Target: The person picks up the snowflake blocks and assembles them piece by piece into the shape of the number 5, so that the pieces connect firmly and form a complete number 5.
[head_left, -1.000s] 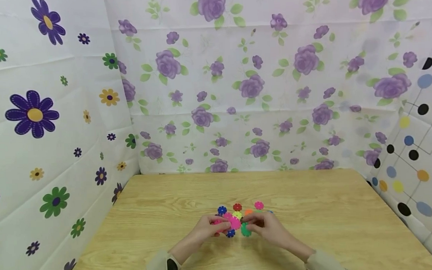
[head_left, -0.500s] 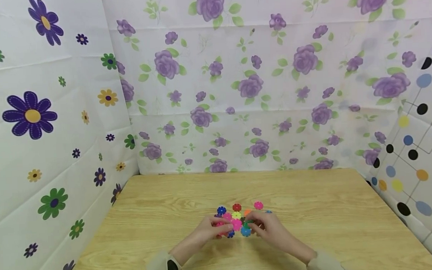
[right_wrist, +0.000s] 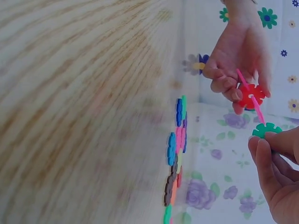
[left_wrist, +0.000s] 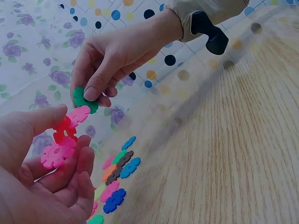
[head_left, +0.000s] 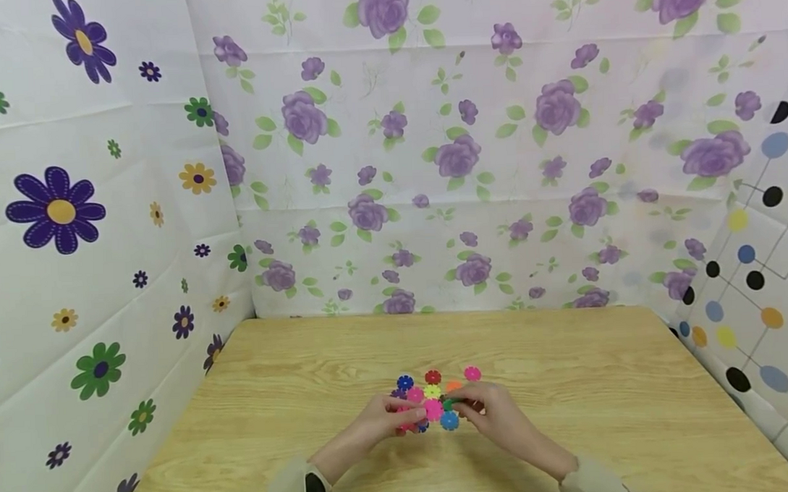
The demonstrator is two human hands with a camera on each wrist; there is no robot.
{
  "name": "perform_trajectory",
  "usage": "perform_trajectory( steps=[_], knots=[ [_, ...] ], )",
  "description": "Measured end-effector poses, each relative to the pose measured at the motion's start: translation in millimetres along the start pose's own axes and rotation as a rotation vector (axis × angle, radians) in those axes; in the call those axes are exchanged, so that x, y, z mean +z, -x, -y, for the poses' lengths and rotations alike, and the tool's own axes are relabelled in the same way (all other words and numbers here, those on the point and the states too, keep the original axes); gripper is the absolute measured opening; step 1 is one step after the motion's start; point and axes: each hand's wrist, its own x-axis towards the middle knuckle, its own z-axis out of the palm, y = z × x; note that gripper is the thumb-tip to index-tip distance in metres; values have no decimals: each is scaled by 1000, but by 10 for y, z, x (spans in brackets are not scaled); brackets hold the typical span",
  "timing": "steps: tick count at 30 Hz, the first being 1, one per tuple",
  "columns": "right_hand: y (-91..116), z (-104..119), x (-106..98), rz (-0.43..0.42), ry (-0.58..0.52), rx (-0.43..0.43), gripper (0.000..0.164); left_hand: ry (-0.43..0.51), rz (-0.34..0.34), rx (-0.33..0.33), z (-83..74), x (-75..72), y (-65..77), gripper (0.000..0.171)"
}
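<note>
My left hand (head_left: 382, 414) holds a small chain of notched plastic flower discs above the table. The chain has a red disc (left_wrist: 64, 132) between two pink discs: a lower pink disc (left_wrist: 58, 153) near my fingers and an upper pink disc (left_wrist: 78, 115) sticking out toward the other hand. My right hand (head_left: 494, 410) pinches a green disc (left_wrist: 83, 101) between thumb and fingers. In the right wrist view that green disc (right_wrist: 266, 130) meets the edge of the outer pink disc (right_wrist: 258, 111); whether their notches are engaged cannot be told.
Several loose flower discs lie on the wooden table (head_left: 294, 365) beyond and below the hands. Among them are a red disc (head_left: 433, 377), a pink disc (head_left: 472, 373) and a light blue disc (head_left: 448, 420). Patterned cloths (head_left: 392, 202) hang around the table.
The green disc in my right hand has turned and come up to the pink disc in my left. A light blue disc on the table, hidden a second ago, now shows.
</note>
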Motion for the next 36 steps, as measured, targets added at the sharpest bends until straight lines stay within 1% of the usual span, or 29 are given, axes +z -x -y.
perform_trajectory(
  steps=[3,9,18,25,31,36],
  knots=[
    [9,-1,-5,-14,0,1,13,15,-3,0,-8,13,1,43],
    [23,-22,4,-23,-13,-3,12,15,-1,8,-7,31,-1,42],
    [29,-27,4,-42,-18,-5,12,27,7,11,-8,30,-5,46],
    [37,-23,11,-45,10,-19,15,30,9,9,-8,22,13,47],
    [35,-2,25,-59,19,-63,14,53,34,18,0,33,20,44],
    [34,5,41,-93,21,-129,13,107,49,1,-18,48,34,42]
  ],
)
